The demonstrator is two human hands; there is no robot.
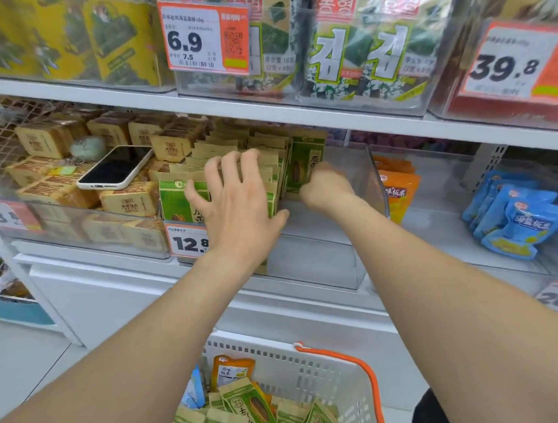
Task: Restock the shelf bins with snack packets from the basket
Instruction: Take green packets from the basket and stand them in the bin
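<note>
A clear shelf bin (pixel 365 182) holds an upright row of green and kraft snack packets (pixel 181 202). My left hand (pixel 236 208) lies spread over the tops of the row, fingers pressing the packets towards the left. My right hand (pixel 328 186) grips one green packet (pixel 305 161) at the right end of the row, standing it against the others. To the right of that packet the bin has nothing in it. Below, a white basket (pixel 306 372) with an orange handle holds several more green packets (pixel 249 415), plus an orange packet.
A phone (pixel 116 167) lies on brown biscuit packs (pixel 130 200) in the bin to the left. Orange packets (pixel 400 189) and blue packets (pixel 517 222) fill bins to the right. A price tag (pixel 188 242) hangs on the bin front. Seaweed packs (pixel 367 49) sit on the shelf above.
</note>
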